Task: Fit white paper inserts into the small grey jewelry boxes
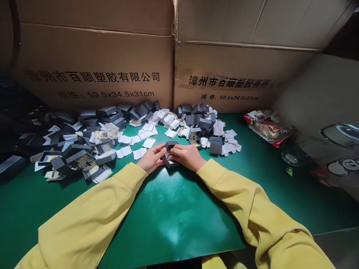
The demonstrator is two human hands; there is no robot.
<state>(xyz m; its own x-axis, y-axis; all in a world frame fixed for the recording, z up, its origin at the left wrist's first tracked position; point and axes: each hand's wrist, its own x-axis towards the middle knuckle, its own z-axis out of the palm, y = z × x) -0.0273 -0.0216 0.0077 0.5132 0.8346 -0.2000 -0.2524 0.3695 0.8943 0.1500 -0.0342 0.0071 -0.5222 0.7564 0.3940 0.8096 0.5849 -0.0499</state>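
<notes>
A small dark grey box (170, 163) is held up off the green table, its hollow side showing with something pale inside. My left hand (152, 158) grips it from the left, thumb along the upper edge and fingers beneath. My right hand (188, 156) closes on the same box from the right, with its fingertips reaching into the hollow. Those fingertips are partly hidden by the box wall. Just beyond my hands lie folded white paper pieces (148, 142) and an open dark box (194, 138) with a patterned insert.
A heap of dark boxes and papers (81, 157) spreads across the left, with a smaller pile (206, 121) at the back right. Two large cardboard cartons (112, 56) wall off the rear. Towards the right are a red snack bag (266, 129) and a clear round lid (290, 158).
</notes>
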